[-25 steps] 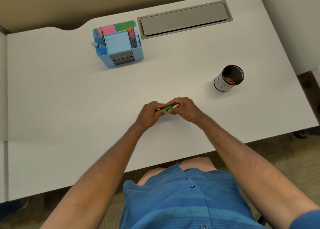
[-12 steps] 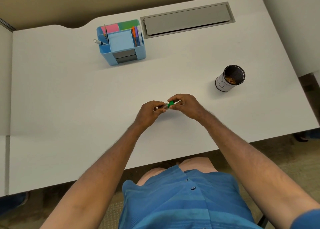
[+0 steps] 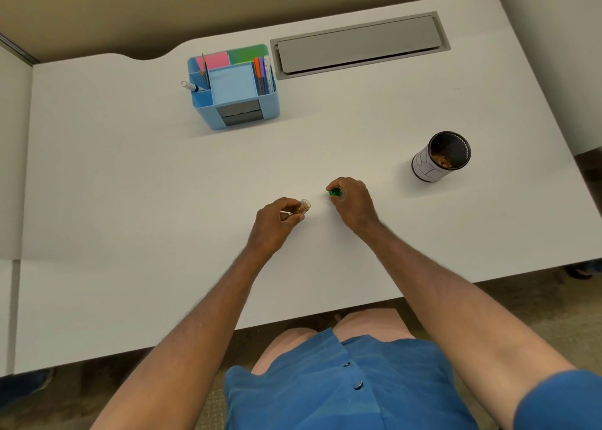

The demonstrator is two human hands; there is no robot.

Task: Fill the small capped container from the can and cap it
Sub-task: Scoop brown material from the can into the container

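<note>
A white desk point(image 3: 130, 201) carries a blue organizer point(image 3: 234, 87) at 11 o'clock and an open can point(image 3: 439, 156) at 2 o'clock. A grey cable hatch point(image 3: 358, 45) is set into it at 12 o'clock.

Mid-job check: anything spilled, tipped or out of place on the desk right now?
Nothing stands out. The can stands upright, nothing spilled around it. The left hand holds the small clear container, uncapped; the right hand holds its green cap. The blue organizer sits tidy at the back.

Blue button-front shirt point(image 3: 342, 394), short sleeves
</note>
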